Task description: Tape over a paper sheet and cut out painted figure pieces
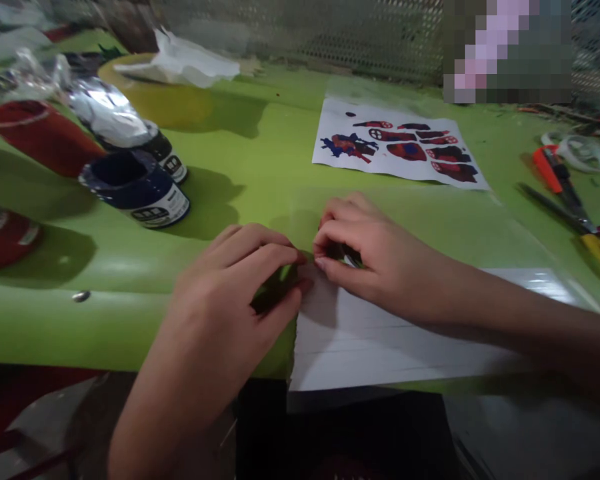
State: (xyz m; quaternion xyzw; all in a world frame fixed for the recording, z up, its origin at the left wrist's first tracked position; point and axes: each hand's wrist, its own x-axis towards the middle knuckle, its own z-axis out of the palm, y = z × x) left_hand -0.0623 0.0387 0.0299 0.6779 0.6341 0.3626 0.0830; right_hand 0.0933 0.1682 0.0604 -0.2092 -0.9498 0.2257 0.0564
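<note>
A white lined paper sheet (360,340), ragged along its left side, lies at the table's front edge on or under a clear plastic sheet (430,227). My left hand (230,287) is at the paper's upper left corner, which sits between its curled thumb and index finger. Just right of it, my right hand (360,240) is closed in a pinch at the same corner. What lies between its fingertips is hidden; a small pale glint shows inside the curl of the fingers. The right forearm passes over the paper.
A printed sheet with red and blue cut-out shapes (405,150) lies behind the hands. At left stand a dark blue paint jar (155,203), red jars (43,137) and a yellow bowl (175,107). Scissors (575,213), an orange cutter (547,167) and tape rolls (585,152) are at right.
</note>
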